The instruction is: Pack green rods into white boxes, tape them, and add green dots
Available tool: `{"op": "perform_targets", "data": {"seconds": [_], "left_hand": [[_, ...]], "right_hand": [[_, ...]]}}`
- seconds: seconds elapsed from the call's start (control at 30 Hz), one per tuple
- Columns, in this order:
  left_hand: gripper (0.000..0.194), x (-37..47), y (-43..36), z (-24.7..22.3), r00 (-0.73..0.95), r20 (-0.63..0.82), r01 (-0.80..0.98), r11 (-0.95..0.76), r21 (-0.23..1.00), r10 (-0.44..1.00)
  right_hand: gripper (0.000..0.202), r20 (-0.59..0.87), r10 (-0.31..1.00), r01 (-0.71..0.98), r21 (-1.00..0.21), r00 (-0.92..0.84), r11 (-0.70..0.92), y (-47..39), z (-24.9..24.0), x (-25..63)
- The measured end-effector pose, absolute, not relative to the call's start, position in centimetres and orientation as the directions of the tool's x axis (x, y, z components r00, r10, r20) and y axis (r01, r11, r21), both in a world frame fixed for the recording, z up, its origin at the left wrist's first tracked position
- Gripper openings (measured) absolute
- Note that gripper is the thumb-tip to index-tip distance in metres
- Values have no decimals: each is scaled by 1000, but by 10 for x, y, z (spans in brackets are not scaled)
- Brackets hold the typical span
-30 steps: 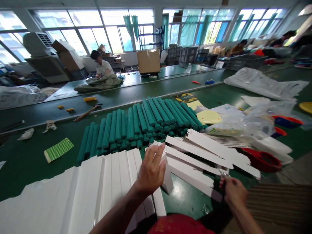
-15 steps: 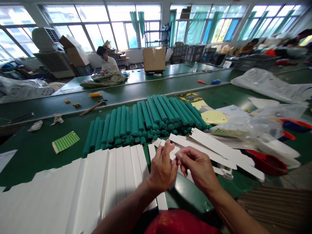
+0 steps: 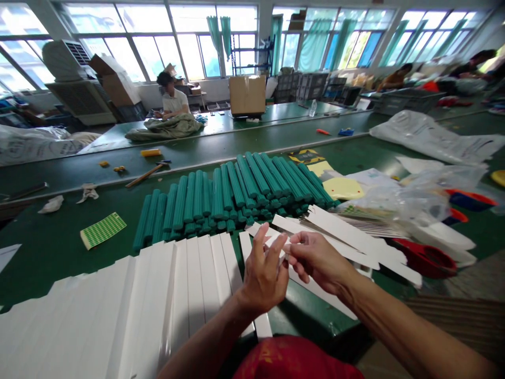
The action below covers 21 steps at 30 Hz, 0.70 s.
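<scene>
My left hand (image 3: 263,271) is curled round a narrow white carton (image 3: 282,255), its index and middle fingers raised and apart. Thumb and fingertips of my right hand (image 3: 315,259) pinch the carton's end, close against the left fingers. Most of this carton is hidden by the hands. A long row of white narrow cartons (image 3: 145,295) lies side by side to the left. Behind the hands is a pile of green ribbed rods (image 3: 223,192). Loose flat white cartons (image 3: 355,237) lie fanned out to the right.
Red-handled scissors (image 3: 428,258) and clear plastic bags (image 3: 394,197) lie at the right. A green-and-yellow sticker sheet (image 3: 103,230) and a hammer (image 3: 147,175) are on the left. Across the bench, a person (image 3: 173,100) sits by a cardboard box (image 3: 247,96).
The right hand has turned slightly and its forearm swung outward to the right, still pinching the carton's end. The left fingers have spread a little. The view has shifted slightly.
</scene>
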<state>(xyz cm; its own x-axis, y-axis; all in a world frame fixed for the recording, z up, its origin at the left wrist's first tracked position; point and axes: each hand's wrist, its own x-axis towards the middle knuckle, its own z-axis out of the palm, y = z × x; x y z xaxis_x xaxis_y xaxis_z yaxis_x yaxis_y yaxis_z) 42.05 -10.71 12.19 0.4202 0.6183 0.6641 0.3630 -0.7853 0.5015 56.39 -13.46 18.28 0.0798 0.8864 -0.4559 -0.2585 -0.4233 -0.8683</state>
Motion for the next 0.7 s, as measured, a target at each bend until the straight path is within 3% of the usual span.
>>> {"op": "perform_targets", "data": {"seconds": [0.17,0.27,0.37,0.43,0.53,0.6,0.7], "left_hand": [[46,407,-104,124,450,628,242,-764,598,635],[51,397,-106,132,465,613,194,-749,633,639],[51,394,-107,136,428,582,227,-706,671,691],[51,396,-106,133,374,584,253,-685,683,720],[56,407,-101,122,285,580,302,-645,701,763],[60,415,-96,113,249,545,357,-599,717,801],[67,418,-87,103,235,469,423,-524,740,852]], "right_hand": [[48,-376,915,-124,-925,146,-360,-140,162,551],[42,-239,922,110,-953,305,-283,-144,135,545],[33,-6,912,409,-893,410,-189,-147,88,544],[27,153,916,548,-832,370,-83,-148,47,546],[31,382,911,682,-709,154,181,-145,-14,549],[40,376,916,723,-671,143,162,-143,-36,548],[47,173,974,776,-630,147,-6,-138,-23,549]]}}
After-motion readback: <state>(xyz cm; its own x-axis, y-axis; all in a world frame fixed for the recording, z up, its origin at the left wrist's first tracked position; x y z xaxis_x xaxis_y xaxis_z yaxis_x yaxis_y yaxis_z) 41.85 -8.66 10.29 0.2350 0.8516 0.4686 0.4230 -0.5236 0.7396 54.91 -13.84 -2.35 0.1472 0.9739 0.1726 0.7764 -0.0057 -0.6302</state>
